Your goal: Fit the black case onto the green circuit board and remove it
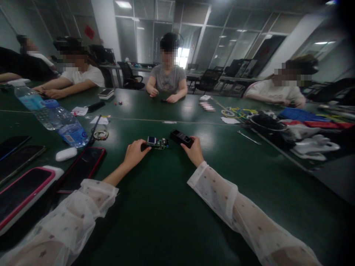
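Observation:
Over the green table, my left hand [135,153] is closed on the left end of a small circuit board [159,143] with a little screen. My right hand [195,149] is closed on the near right end of a black plastic casing [180,137], which has openings in its upper face. The board and the casing are apart, with a narrow gap between them. Each thumb lies along the near side of what it holds; the other fingers are partly hidden behind.
Phones [83,168], a white earbud case [66,154] and water bottles [69,125] stand or lie at the left. A wrench [249,137], cables [235,112] and a white power tool or similar item [316,147] lie right. Several people sit around the green table [155,218].

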